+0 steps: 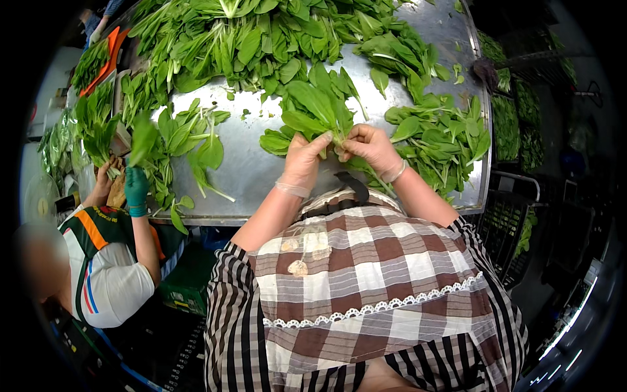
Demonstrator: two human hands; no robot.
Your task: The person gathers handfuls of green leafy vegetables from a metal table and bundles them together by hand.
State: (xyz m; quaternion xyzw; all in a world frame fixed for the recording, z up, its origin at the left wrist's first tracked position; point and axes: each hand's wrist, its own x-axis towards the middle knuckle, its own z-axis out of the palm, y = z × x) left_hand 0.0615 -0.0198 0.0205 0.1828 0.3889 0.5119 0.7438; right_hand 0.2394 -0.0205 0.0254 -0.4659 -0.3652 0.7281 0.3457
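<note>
Both of my hands wear thin clear gloves. Between them, above the near side of a metal table (pixel 245 137), is a leafy green plant (pixel 313 105) with broad leaves pointing away from me. My left hand (pixel 303 159) pinches it at the stem base with thumb and fingers. From the other side, my right hand (pixel 370 149) grips the same base, fingertips almost meeting the left thumb. A few leaves (pixel 274 141) lie beside my left hand. To the right of my right hand spreads a loose pile of leafy greens (pixel 441 142). My fingers partly hide the stem end.
A big heap of greens (pixel 245 44) covers the far side. At left, a co-worker's green-gloved hand (pixel 136 188) is near a bunch of greens (pixel 98 122) in their other hand. Crates of greens (pixel 504 122) stand beyond the right edge. A green crate (pixel 186 289) sits below the table.
</note>
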